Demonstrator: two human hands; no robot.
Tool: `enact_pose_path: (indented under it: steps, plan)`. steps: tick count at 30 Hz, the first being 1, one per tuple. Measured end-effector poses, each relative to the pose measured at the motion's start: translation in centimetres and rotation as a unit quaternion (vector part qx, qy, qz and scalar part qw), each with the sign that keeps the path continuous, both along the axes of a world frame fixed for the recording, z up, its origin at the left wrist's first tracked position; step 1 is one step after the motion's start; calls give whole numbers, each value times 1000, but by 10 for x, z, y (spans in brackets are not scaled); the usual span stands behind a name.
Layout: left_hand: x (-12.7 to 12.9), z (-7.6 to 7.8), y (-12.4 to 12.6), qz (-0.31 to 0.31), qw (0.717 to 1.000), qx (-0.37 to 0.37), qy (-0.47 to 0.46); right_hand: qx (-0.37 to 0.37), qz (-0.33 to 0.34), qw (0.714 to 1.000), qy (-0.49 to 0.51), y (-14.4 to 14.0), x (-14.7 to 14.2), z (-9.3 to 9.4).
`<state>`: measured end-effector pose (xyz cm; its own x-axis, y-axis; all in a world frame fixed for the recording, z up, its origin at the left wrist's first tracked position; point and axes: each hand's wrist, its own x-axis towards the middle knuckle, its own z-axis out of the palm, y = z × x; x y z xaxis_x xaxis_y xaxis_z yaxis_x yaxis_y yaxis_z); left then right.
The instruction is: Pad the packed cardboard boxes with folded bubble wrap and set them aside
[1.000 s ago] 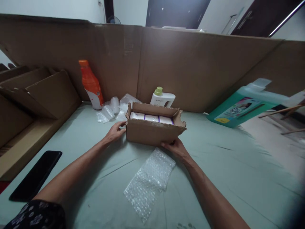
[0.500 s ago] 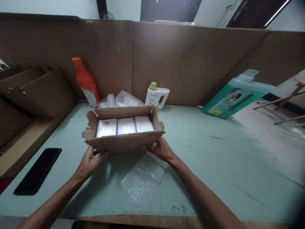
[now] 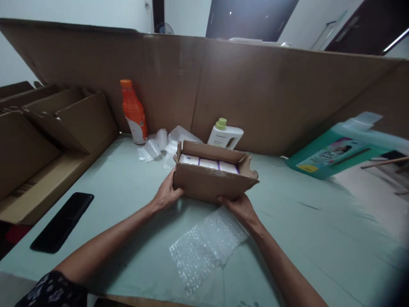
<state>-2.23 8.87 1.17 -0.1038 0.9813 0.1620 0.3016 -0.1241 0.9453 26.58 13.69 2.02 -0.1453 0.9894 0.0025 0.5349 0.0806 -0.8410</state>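
Note:
An open-topped cardboard box [image 3: 211,183] is held between my two hands above the cloth-covered table. Inside it sit white packs [image 3: 209,163] with purple edges, side by side. My left hand [image 3: 168,189] grips the box's left end, thumb on the front face. At the lower right corner my right hand [image 3: 238,207] has its thumb against the front, its other fingers hidden beneath. Under and in front of the box lies a sheet of bubble wrap [image 3: 207,247].
Behind stand an orange-capped red bottle [image 3: 134,113], crumpled bubble wrap [image 3: 179,136] and a white bottle [image 3: 225,135]. A large green jug [image 3: 338,149] leans at the right. On the left are a black phone-like slab [image 3: 62,221] and cardboard boxes [image 3: 89,123]. A cardboard wall [image 3: 255,85] runs along the back.
Both hands have moved the box to the right, and it is tilted so less of its inside shows. My view has turned slightly left.

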Motion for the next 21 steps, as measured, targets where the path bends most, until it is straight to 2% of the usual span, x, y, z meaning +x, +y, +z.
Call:
enact_pose_path:
  steps: [2, 6, 9, 12, 14, 17, 21]
  plan:
    - [-6, -2, 8, 14, 1000, -1, -1, 9, -11, 1000, 2, 3, -11, -3]
    - [-25, -7, 5, 48, 999, -13, 3, 21, 27, 999, 20, 3, -38, -10]
    - [-30, -8, 8, 63, 998, -18, 14, 19, 42, 999, 19, 4, -43, -8]
    - [-24, -11, 11, 53, 998, -25, 29, 9, 49, 999, 16, 3, -27, 2]
    - [-19, -13, 3, 20, 999, -33, 37, 10, 55, 998, 5, -3, -6, 9]
    - [-17, -16, -24, -13, 998, -42, 50, 34, 62, 996, -57, -20, 27, 13]
    - [-19, -22, -71, 18, 995, -46, 92, 26, 43, 988, -143, -48, 48, 3]
